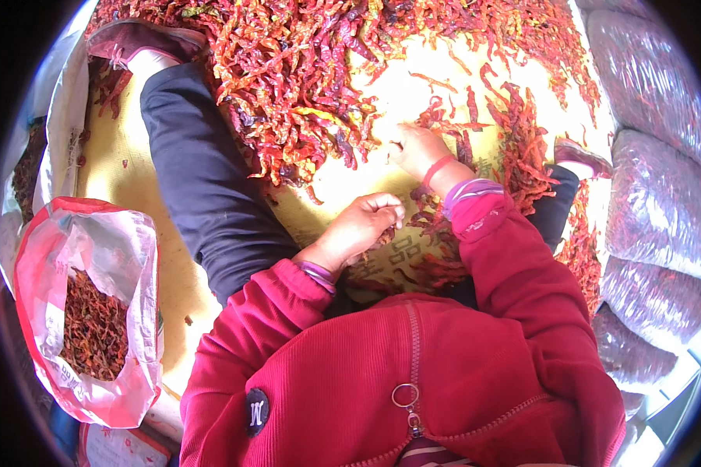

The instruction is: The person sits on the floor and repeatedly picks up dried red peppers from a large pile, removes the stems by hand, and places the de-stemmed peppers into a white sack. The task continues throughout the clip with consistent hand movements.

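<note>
My left hand point(362, 227) is curled above the yellow woven sheet point(321, 219) between my legs. Reddish-brown dried chili pieces point(387, 236) show under its thumb and fingers. Farther forward, my right hand point(422, 153) has its fingers bent down at the near edge of a big heap of dried red chilies point(292, 105). Glare washes out those fingertips, so whether they pinch anything is unclear. A smaller row of chilies point(520, 146) lies to the right of this hand, and loose chilies point(441, 268) lie below it, close to my body.
On the left stands an open red-and-white woven sack point(152, 292) with small dark-red chili pieces point(96, 327) inside. My outstretched legs flank the work area, the left one point(204, 157) beside the heap. Filled clear plastic bags point(660, 198) are stacked along the right.
</note>
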Tool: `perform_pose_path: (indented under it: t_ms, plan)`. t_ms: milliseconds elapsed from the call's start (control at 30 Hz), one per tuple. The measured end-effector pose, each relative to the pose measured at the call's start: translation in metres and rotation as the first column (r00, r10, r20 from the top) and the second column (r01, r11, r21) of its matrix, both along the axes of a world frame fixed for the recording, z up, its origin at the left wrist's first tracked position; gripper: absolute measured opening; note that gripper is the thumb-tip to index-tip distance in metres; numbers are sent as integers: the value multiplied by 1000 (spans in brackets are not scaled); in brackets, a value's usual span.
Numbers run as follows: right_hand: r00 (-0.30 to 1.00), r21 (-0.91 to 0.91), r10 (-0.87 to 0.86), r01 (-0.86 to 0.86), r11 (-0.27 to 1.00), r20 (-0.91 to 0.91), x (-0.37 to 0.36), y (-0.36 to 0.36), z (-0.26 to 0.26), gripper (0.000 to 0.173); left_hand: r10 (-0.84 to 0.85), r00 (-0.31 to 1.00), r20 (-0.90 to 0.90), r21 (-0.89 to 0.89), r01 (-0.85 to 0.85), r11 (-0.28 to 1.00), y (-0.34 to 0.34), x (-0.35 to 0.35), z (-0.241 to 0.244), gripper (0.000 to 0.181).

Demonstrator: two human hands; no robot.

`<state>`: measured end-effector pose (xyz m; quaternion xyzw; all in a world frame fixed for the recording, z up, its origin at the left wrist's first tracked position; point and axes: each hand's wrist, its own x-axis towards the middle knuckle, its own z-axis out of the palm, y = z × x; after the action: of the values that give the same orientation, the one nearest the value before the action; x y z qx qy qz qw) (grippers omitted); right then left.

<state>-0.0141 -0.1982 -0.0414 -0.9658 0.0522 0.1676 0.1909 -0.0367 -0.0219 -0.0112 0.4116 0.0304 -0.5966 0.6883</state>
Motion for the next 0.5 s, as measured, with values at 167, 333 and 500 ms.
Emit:
perform_pose_path:
  t_ms: [167, 333, 500]
  plan:
    - [999, 168, -39, 43, 985, -23, 0, 5, 20, 23, 191, 981, -36, 91, -187, 978, -3, 5, -4, 9]
    - [994, 504, 56, 0, 864, -97, -22, 18, 50, 24, 223, 973, -68, 57, -219, 974, -1, 9, -2, 12]
    - [995, 705, 14, 63, 707, -103, -11, 5, 39, 16, 209, 977, -54, 102, -203, 974, -1, 11, 1, 10]
